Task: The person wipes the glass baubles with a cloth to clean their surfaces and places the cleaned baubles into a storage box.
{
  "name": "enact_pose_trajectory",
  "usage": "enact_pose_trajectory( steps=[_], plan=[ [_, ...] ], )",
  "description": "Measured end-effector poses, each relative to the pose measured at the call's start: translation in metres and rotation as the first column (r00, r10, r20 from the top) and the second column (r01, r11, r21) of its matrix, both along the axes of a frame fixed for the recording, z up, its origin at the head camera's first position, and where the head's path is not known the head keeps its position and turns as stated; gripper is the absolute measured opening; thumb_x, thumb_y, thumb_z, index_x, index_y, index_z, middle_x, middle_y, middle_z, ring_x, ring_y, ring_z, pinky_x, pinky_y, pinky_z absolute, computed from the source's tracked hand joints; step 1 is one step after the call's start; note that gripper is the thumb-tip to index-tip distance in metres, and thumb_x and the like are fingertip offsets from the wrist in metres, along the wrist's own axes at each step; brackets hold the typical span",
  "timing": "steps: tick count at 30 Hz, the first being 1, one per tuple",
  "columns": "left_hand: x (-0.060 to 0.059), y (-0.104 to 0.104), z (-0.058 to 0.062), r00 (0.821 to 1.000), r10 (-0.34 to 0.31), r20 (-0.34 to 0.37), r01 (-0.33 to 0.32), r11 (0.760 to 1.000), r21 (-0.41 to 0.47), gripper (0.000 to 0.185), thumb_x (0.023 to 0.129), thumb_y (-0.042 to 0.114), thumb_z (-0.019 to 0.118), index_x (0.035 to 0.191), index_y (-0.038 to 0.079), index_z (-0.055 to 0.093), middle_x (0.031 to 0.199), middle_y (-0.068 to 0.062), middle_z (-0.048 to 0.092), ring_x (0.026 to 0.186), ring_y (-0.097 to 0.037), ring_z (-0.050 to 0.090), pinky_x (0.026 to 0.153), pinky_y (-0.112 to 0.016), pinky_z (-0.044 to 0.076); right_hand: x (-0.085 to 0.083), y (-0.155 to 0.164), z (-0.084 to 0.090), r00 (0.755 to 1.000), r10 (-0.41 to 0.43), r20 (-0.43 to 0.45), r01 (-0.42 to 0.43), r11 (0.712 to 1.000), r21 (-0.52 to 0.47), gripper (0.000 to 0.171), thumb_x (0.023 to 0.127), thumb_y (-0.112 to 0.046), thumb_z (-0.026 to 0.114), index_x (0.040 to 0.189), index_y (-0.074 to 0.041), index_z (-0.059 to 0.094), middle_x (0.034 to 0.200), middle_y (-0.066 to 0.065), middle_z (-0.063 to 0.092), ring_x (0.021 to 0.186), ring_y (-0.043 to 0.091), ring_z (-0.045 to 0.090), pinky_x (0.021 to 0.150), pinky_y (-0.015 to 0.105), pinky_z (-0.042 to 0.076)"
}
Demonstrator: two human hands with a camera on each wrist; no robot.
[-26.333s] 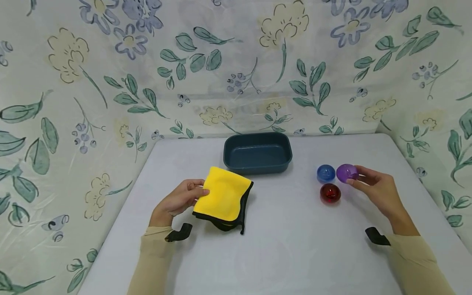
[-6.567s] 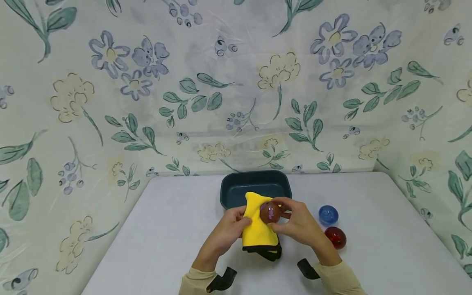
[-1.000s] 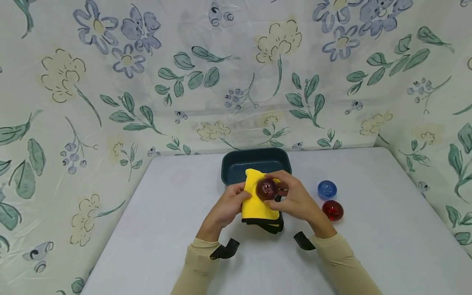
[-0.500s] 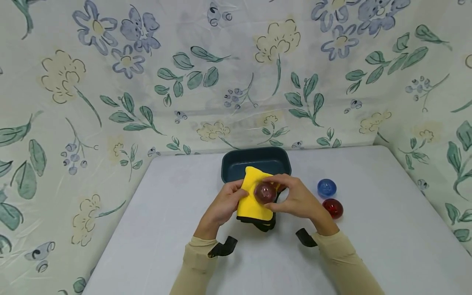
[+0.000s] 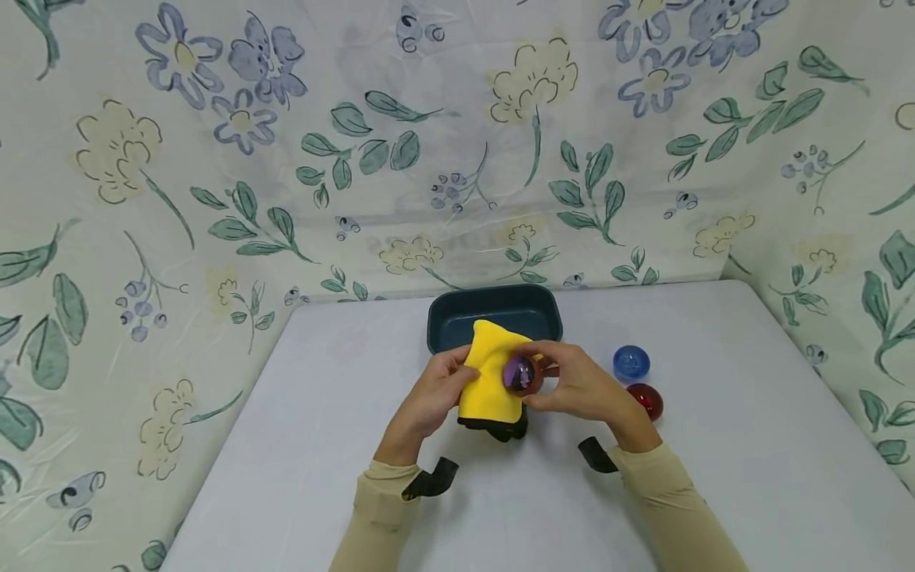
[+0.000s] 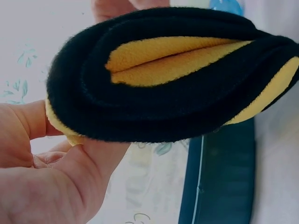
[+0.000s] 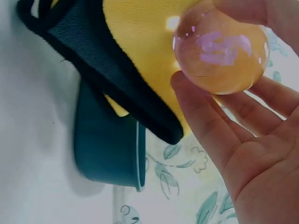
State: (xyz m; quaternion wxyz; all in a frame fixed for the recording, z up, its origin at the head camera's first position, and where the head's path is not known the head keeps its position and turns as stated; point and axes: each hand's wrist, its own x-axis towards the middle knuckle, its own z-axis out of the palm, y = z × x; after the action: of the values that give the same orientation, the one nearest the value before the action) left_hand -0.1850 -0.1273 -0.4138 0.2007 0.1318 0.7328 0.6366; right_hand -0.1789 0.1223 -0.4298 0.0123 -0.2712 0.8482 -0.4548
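Observation:
My left hand (image 5: 432,397) holds a folded yellow cloth (image 5: 489,401) with black edging, thumb on its front face. In the left wrist view the cloth's layered black edges (image 6: 154,116) hide part of the fingers. My right hand (image 5: 586,385) pinches a clear purple glass ball (image 5: 519,373) between thumb and fingers, up against the cloth's yellow face. Seen from the right wrist, the ball (image 7: 222,53) is see-through, with bright glints and the yellow showing through it. Both hands are raised over the table, in front of a dark teal tray (image 5: 457,318).
A blue glass ball (image 5: 631,363) and a red one (image 5: 646,401) lie on the white table (image 5: 314,477), to the right; the right forearm passes close to the red ball. Behind the table hangs a flowered sheet (image 5: 465,119), which also runs along both sides.
Long before, the purple ball was at the right beside the other balls and the cloth at the left; now they meet. Over the last second, the ball turns and shifts slightly against the cloth.

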Motion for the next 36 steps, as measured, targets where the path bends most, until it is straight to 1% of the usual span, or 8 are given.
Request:
enact_pose_trajectory(
  steps=[4,10,14,19,25,29,32,36],
  plan=[
    [0.0007,0.0003,0.0009,1.000,0.005,-0.002,-0.005,1.000,-0.016,0.048,0.105,0.009,0.045,0.151,-0.003,0.043,0.131,-0.027,0.062,0.095,-0.017,0.069,0.090,-0.036,0.063,-0.0014,-0.0008,-0.0025,1.000,0.011,-0.011,-0.011,1.000,-0.010,0.061,0.078,-0.007,0.083,0.135,-0.010,0.062,0.123,0.005,0.067,0.099,0.020,0.061,0.097,0.042,0.060],
    [0.0021,0.0021,0.0015,1.000,-0.002,-0.018,0.001,0.999,-0.051,0.046,0.106,0.010,0.045,0.150,-0.001,0.045,0.129,-0.026,0.063,0.096,-0.018,0.069,0.092,-0.039,0.063,-0.0030,-0.0008,-0.0060,0.999,-0.038,-0.031,0.038,0.999,-0.005,0.061,0.077,-0.004,0.085,0.134,-0.010,0.064,0.124,0.006,0.067,0.104,0.023,0.064,0.100,0.049,0.059],
    [0.0026,0.0027,0.0022,1.000,-0.003,-0.018,0.002,0.998,-0.061,0.046,0.106,0.010,0.046,0.150,-0.001,0.046,0.129,-0.025,0.063,0.096,-0.018,0.069,0.092,-0.039,0.063,-0.0044,-0.0002,-0.0083,0.992,-0.088,-0.087,0.092,0.995,0.036,0.062,0.076,-0.008,0.087,0.134,-0.010,0.067,0.125,0.006,0.071,0.110,0.024,0.065,0.102,0.050,0.058],
    [0.0022,0.0011,0.0035,1.000,-0.006,-0.009,0.005,0.998,-0.057,0.046,0.105,0.011,0.045,0.150,-0.001,0.046,0.128,-0.025,0.063,0.096,-0.017,0.068,0.091,-0.038,0.063,-0.0055,-0.0004,-0.0088,0.982,-0.120,-0.149,0.129,0.990,0.058,0.062,0.075,-0.013,0.090,0.134,-0.010,0.068,0.122,0.006,0.073,0.103,0.022,0.062,0.096,0.047,0.059],
    [0.0015,-0.0007,0.0037,1.000,-0.009,0.002,0.009,0.999,-0.039,0.047,0.105,0.010,0.045,0.150,-0.002,0.045,0.130,-0.025,0.063,0.096,-0.017,0.069,0.092,-0.038,0.063,-0.0076,-0.0017,-0.0087,0.984,-0.117,-0.132,0.118,0.993,-0.003,0.065,0.077,-0.014,0.090,0.137,-0.006,0.066,0.126,0.011,0.073,0.109,0.026,0.067,0.099,0.049,0.060],
    [0.0007,0.0017,0.0010,0.999,-0.039,0.028,0.039,0.999,-0.004,0.048,0.106,0.010,0.044,0.152,-0.003,0.043,0.134,-0.026,0.062,0.099,-0.017,0.070,0.094,-0.040,0.063,-0.0074,-0.0004,-0.0087,0.989,-0.115,-0.092,0.110,0.992,-0.061,0.066,0.078,-0.011,0.089,0.138,-0.003,0.064,0.132,0.015,0.071,0.115,0.031,0.069,0.100,0.049,0.059],
    [0.0002,0.0037,-0.0018,0.998,-0.050,0.038,0.049,0.999,0.020,0.049,0.106,0.010,0.044,0.153,-0.003,0.041,0.136,-0.027,0.061,0.101,-0.017,0.070,0.095,-0.040,0.062,-0.0066,0.0001,-0.0077,0.992,-0.112,-0.061,0.105,0.989,-0.102,0.066,0.078,-0.010,0.089,0.138,-0.003,0.063,0.135,0.016,0.069,0.117,0.033,0.069,0.099,0.049,0.059],
    [0.0005,0.0061,-0.0043,0.998,-0.037,0.043,0.035,0.999,0.041,0.050,0.105,0.010,0.043,0.153,-0.003,0.040,0.137,-0.027,0.060,0.102,-0.017,0.070,0.096,-0.039,0.062,-0.0055,-0.0008,-0.0066,0.993,-0.112,-0.035,0.107,0.986,-0.127,0.065,0.078,-0.010,0.088,0.138,-0.005,0.063,0.136,0.015,0.068,0.116,0.032,0.069,0.099,0.047,0.060]
  ],
)
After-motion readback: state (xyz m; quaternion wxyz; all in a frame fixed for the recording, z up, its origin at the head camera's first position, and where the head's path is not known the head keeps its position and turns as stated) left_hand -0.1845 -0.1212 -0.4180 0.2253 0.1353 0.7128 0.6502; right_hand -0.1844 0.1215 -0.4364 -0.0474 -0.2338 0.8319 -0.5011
